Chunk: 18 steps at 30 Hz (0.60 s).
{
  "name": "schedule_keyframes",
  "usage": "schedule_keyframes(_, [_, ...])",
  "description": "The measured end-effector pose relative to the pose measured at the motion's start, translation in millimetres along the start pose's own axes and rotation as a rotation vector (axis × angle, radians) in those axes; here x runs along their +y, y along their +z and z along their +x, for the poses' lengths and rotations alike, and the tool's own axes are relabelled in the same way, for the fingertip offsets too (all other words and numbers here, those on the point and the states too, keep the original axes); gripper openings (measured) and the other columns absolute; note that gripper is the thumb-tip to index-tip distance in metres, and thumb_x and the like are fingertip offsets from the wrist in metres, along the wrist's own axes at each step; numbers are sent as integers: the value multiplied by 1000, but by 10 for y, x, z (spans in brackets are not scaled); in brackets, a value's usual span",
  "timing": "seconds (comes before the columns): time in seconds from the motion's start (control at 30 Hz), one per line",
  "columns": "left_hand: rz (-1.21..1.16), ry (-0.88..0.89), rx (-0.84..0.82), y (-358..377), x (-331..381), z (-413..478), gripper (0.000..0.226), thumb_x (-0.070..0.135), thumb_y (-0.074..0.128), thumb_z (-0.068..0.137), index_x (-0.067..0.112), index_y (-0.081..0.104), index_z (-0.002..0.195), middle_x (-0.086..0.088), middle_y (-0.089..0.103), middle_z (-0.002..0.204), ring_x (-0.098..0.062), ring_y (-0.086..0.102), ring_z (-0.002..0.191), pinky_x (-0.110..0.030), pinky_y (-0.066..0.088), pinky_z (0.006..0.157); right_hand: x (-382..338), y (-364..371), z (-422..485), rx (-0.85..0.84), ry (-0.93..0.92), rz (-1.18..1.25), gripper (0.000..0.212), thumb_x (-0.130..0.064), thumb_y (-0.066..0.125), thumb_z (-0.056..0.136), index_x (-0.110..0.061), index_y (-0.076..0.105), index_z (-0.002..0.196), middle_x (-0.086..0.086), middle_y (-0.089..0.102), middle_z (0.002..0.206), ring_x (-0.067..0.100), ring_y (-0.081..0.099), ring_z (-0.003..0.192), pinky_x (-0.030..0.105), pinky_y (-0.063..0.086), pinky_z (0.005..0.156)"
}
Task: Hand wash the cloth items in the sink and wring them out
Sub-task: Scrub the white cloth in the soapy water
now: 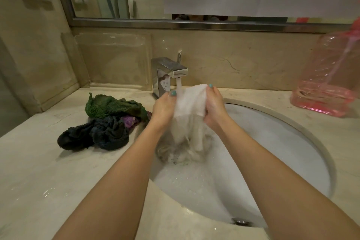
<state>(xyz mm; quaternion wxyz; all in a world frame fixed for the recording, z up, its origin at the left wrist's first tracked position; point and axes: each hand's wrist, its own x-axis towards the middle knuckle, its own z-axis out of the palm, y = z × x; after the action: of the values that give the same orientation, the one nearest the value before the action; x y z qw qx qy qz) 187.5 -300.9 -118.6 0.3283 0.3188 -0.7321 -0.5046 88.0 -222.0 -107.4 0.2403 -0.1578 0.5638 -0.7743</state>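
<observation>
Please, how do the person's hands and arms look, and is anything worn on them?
The left hand and right hand are bare and wet, with teal polish on the nails that show. No sleeves, rings, watch or bracelet are visible.

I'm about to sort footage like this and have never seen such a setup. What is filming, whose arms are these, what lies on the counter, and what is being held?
There is no machine here: one wide-angle camera sits on a person's head and looks down at their own bare arms. Both the left hand and the right hand grip a white cloth under water running from the tap, over the sink; the cloth's lower end hangs into foamy water. On the counter, left of the sink, lies a heap: a green cloth, dark cloths and a bit of purple cloth. A pink plastic bottle stands at the right.
</observation>
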Motion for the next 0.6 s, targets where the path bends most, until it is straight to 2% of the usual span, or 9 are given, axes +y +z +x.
schedule_keyframes(0.1, [-182,-30,50,71,47,8,18,21,40,105,11,54,110,-4,60,102,-22,58,97,-26,50,73,86,211,-228,-122,-177,-312,22,-21,37,104,-13,56,97,2,57,86,15,54,78,21,43,68])
schedule_keyframes(0.13, [-246,-70,59,57,62,-9,20,16,40,104,8,54,116,-5,59,102,-23,57,96,-24,50,71,113,262,-296,-185,-239,-427,23,-20,40,103,-11,58,93,2,56,81,13,52,73,21,41,65])
schedule_keyframes(0.17, [-293,-101,69,45,36,8,25,15,39,104,4,55,119,-7,58,104,-25,56,97,-26,51,76,142,304,-347,-239,-286,-516,24,-22,44,102,-10,58,85,3,54,76,13,49,69,24,39,63])
schedule_keyframes(0.23, [-262,-137,71,62,29,-10,25,16,39,103,4,61,107,-10,62,101,-28,62,95,-33,55,83,168,355,-365,-241,-311,-604,32,-24,49,99,-11,54,70,3,50,67,15,45,65,29,35,60])
schedule_keyframes(0.33, [-294,-168,59,162,119,-152,25,22,44,102,9,65,99,-6,66,86,-17,64,75,-21,51,56,114,303,-195,19,-193,-473,39,-24,47,99,-13,50,62,5,54,65,22,47,65,30,36,61])
schedule_keyframes(0.43, [-309,-106,-25,360,259,-333,29,28,52,98,6,66,87,-7,66,80,-17,61,72,-26,48,66,87,49,-11,239,-62,-457,39,-31,45,101,-9,56,71,17,67,85,32,62,81,35,47,72])
schedule_keyframes(0.5, [-276,-65,-52,444,275,-352,26,26,56,96,6,64,83,-11,61,76,-19,56,70,-28,43,66,102,-24,8,251,-26,-361,37,-33,45,100,-12,59,73,17,69,91,34,66,88,39,52,80])
schedule_keyframes(0.53, [-246,-94,-39,441,271,-315,23,25,56,95,9,61,80,-11,57,75,-19,54,70,-28,42,65,110,-1,-15,228,-45,-315,36,-31,46,99,-14,59,69,14,68,86,31,66,84,39,52,78])
schedule_keyframes(0.6, [-277,-165,42,371,225,-205,21,21,53,96,11,59,78,-11,56,75,-22,53,71,-29,41,61,122,103,-115,156,-137,-324,36,-21,49,95,-17,51,59,5,59,67,23,55,69,37,47,66])
